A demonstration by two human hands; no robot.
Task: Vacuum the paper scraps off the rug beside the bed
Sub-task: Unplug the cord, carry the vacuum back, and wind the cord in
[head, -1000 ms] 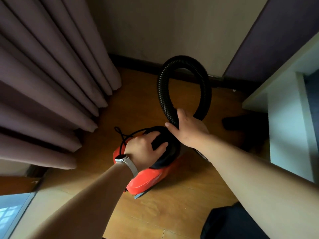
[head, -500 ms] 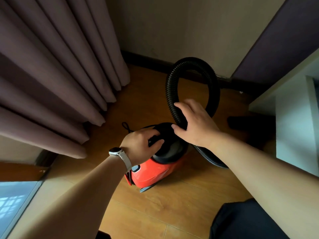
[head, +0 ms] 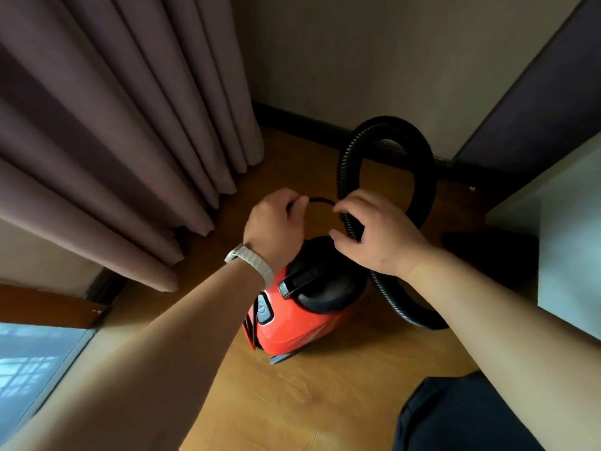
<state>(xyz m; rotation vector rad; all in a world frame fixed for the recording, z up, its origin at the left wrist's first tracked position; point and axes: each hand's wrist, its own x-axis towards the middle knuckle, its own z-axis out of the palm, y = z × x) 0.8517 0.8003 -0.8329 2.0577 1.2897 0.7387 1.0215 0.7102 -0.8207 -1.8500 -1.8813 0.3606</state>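
Observation:
A red canister vacuum point(head: 292, 323) with a black top and handle stands on the wooden floor. Its black ribbed hose point(head: 387, 131) loops upward behind it. My left hand point(head: 276, 222), with a watch on the wrist, pinches a thin black cord point(head: 320, 200) above the vacuum. My right hand point(head: 374, 236) holds the other end of that cord stretch with its fingers curled against the hose. No rug or paper scraps are in view.
Heavy mauve curtains point(head: 113, 125) hang at the left down to the floor. A beige wall with a dark skirting board point(head: 302, 120) closes the corner. A white piece of furniture point(head: 566, 242) stands at the right. A window point(head: 29, 362) lies at the lower left.
Both hands rose off the vacuum's black top. The left hand lifted the thin black cord, and the right hand took hold of it beside the hose.

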